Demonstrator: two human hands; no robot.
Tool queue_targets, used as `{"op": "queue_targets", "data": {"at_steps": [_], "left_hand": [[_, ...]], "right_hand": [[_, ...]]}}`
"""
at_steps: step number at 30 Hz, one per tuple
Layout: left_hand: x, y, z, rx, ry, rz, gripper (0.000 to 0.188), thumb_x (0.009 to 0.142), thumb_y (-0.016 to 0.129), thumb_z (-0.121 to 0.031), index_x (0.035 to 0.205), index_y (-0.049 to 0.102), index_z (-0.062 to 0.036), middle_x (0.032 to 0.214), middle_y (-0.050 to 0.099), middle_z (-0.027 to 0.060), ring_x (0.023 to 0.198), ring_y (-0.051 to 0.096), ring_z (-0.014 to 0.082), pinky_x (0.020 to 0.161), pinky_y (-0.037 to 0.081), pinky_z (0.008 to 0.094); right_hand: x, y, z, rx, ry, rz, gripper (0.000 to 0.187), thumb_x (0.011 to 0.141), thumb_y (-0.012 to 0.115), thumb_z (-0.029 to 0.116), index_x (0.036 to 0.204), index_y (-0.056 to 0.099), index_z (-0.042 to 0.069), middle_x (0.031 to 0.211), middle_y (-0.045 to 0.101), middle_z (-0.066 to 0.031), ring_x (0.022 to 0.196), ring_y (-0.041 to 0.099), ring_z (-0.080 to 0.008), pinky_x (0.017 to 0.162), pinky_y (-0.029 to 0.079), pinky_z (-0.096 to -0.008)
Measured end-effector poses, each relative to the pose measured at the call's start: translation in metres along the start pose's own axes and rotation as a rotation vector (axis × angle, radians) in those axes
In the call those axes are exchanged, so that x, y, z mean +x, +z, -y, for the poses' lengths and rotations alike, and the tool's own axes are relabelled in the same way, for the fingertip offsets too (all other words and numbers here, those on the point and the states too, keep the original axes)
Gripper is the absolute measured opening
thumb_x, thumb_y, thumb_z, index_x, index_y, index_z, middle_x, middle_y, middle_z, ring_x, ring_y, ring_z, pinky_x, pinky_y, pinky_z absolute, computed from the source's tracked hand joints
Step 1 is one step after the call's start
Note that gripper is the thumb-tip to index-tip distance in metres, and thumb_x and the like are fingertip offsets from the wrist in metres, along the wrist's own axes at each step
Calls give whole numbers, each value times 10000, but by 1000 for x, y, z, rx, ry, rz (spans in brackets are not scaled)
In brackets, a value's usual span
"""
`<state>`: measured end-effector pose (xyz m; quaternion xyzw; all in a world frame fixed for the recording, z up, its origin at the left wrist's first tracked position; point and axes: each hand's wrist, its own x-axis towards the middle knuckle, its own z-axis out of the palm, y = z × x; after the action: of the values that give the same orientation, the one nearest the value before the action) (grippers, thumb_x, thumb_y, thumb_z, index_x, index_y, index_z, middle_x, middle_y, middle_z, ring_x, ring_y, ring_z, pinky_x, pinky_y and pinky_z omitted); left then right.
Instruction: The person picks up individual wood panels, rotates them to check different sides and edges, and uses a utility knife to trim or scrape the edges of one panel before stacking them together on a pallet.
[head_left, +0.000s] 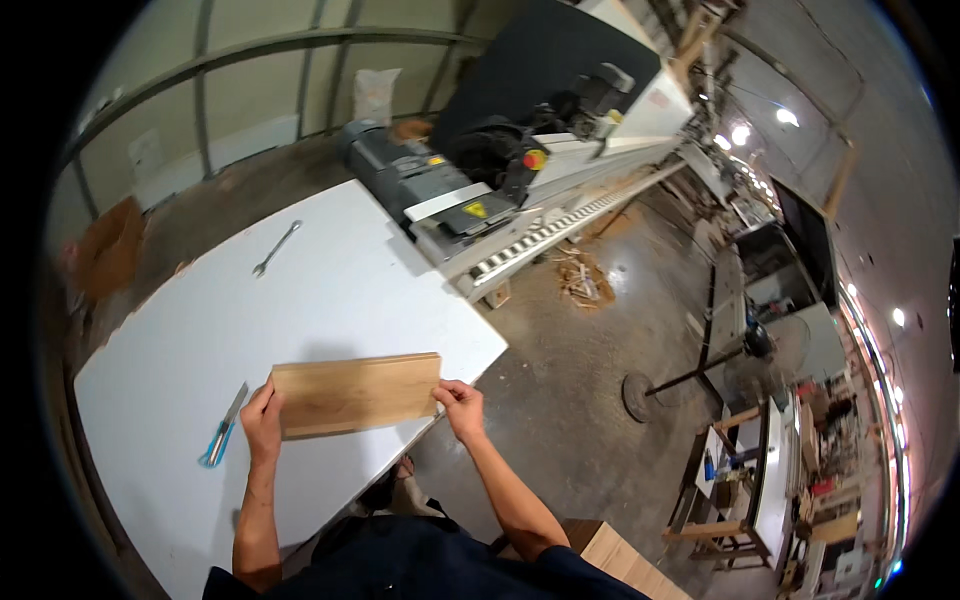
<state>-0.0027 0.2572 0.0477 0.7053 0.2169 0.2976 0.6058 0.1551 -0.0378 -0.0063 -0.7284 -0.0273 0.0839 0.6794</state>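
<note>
A flat rectangular wooden board (357,397) with light brown grain is held level over the white table (200,330), casting a shadow beside it. My left hand (263,418) grips its left end, fingers closed round the edge. At the opposite end, my right hand (460,404) pinches the board between thumb and fingers. Left of my left hand lies a utility knife (222,430) with a blue handle and its blade out. Farther off on the table rests a metal wrench (277,249).
Beyond the table's far right edge stands a large machine (480,190) with a grey motor and a conveyor track. A stand fan (757,343) is on the floor at right, near a wooden-framed workbench (740,480). Stacked wood planks (615,560) sit by my right elbow.
</note>
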Motion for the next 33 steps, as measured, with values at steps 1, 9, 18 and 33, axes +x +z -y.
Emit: {"op": "queue_targets", "data": {"at_steps": [1,9,18,33], "left_hand": [[-3,-7,-4,57,39,-31,276,826,551,-49,1072,576,73,843,569,-1,763,486,65,681,408,211],[-93,-78,-23,-91,-112,-338,290,826,573,6,1113,578,43,1001,618,52,852,528,77,733,434,207],[-245,-85,-51,-265,-153,-881,324,783,595,60,1106,585,43,1098,609,105,958,561,130,850,445,243],[-337,-138,-48,-140,31,-1225,302,783,613,35,1083,593,61,1140,583,137,1005,555,171,895,419,269]], "right_hand": [[-2,0,1,2,-21,-2,129,778,652,11,902,660,-23,803,653,-37,718,573,-81,680,464,-219],[-43,48,45,158,-76,239,70,781,644,-6,848,627,2,840,635,-52,741,565,-104,743,465,-245],[-65,93,45,283,-28,847,203,797,642,21,986,589,-30,942,631,-84,865,570,-134,816,448,-276],[-142,191,52,220,-287,1127,231,795,607,-13,1022,631,-46,1043,609,-101,958,535,-160,852,409,-282]]}}
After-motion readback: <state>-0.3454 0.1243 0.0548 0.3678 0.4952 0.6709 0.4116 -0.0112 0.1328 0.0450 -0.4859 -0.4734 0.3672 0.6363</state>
